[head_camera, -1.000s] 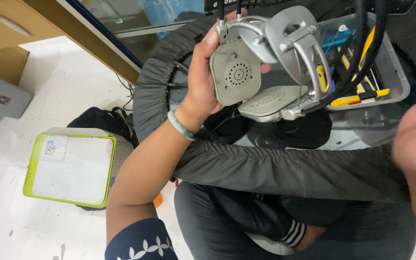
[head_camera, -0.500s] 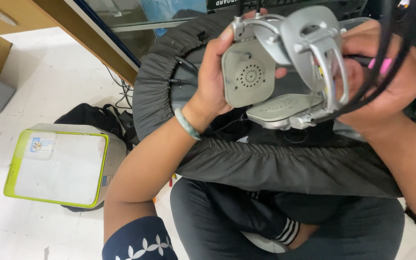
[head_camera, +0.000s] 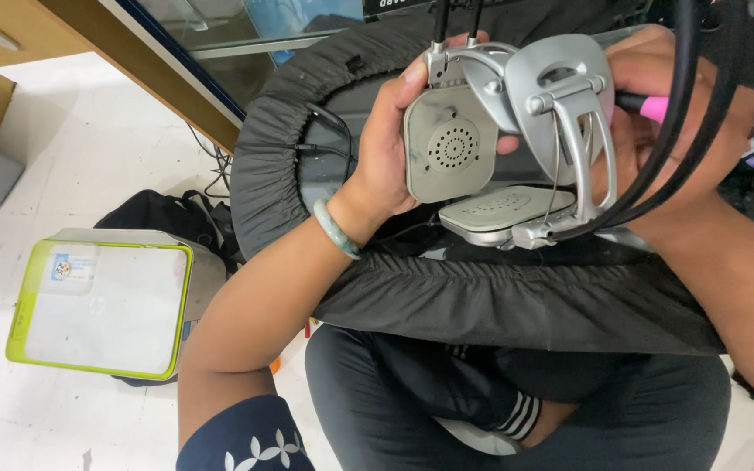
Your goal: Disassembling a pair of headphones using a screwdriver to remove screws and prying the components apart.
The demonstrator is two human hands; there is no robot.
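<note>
We see our left hand (head_camera: 386, 144) wrapped around the silver headset (head_camera: 517, 131), thumb on the near edge of its square earcup with the round speaker grille, fingers curled behind it, so the headset is held up in the air above the round black fabric-covered tray (head_camera: 499, 296) on our lap. Our right hand (head_camera: 665, 139) closes on the headset's far side, behind the silver yoke, and also pinches a pink-tipped pen (head_camera: 652, 107); 2 thick black cables (head_camera: 682, 113) sweep over that hand and run down to the lower earcup. The second earcup lies flat just above the tray's near rim, close to the fabric but we cannot tell whether it touches. A green bangle (head_camera: 335, 228) sits on the left wrist. To the left, well apart from the hands, a lime-edged white box (head_camera: 102, 305) rests on the pale floor (head_camera: 71, 139), beside a black bag (head_camera: 163, 222). A wooden cabinet edge (head_camera: 115, 52) runs diagonally near the tray's upper left rim.
</note>
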